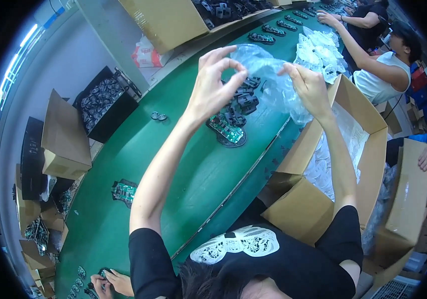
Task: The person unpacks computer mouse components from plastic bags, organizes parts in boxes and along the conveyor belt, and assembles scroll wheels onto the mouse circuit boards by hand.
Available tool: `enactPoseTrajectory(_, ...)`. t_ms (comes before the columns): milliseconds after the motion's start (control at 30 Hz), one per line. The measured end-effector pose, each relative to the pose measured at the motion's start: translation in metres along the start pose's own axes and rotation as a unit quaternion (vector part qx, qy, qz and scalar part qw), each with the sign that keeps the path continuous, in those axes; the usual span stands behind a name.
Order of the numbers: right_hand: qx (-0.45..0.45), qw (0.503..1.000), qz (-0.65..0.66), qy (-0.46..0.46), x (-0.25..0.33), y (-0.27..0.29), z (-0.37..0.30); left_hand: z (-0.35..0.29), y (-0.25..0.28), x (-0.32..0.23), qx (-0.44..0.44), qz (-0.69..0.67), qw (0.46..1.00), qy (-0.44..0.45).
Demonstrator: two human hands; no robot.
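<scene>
- Holding the bag (279, 84) aloft over the table (188, 164), stretched between left hand (208, 84) and right hand (309, 89).
- Grip on the left: narrow, thumb and finger curled together at the bag's edge (other fingers raised).
- Grip on the right: pinched on the bag's opposite side.
- Done, judging by sight: bag in both hands, off the table and partly spread.
- Apparently early in the handling: no part seen inside the bag (too crumpled and glossy to be sure).
- Lying uncovered on the table, just below the left hand in view: a board (227, 131), with dark parts (247, 103) close by.
- Farther left, also unwrapped: a second board (123, 192) and two discs (158, 116).
- Left to handle, perhaps: those bare pieces, plus the row of boards (274, 31) farther up the table.
- Below the right hand: a box (292, 207) with white plastic (318, 167) inside.
- Beyond, on the table: a white pile (320, 52) (possibly finished work, impossible to confirm).
</scene>
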State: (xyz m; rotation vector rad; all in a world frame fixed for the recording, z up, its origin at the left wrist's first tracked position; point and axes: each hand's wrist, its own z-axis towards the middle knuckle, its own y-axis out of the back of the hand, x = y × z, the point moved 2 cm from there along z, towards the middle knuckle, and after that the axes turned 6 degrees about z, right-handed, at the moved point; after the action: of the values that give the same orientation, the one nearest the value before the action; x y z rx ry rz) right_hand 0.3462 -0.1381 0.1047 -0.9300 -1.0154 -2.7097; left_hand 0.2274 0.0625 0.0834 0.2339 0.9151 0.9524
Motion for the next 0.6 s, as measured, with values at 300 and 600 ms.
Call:
enactPoseTrajectory(300,0.022,0.959,0.282,0.015,0.078,-0.055,-0.034,-0.066,0.013,-0.067,0.151,-0.191,0.968,0.056)
enactPoseTrajectory(600,0.061,0.986,0.147,-0.048,0.026,-0.053,0.006,-0.082,0.036,0.019,0.095,-0.094,0.960,0.248)
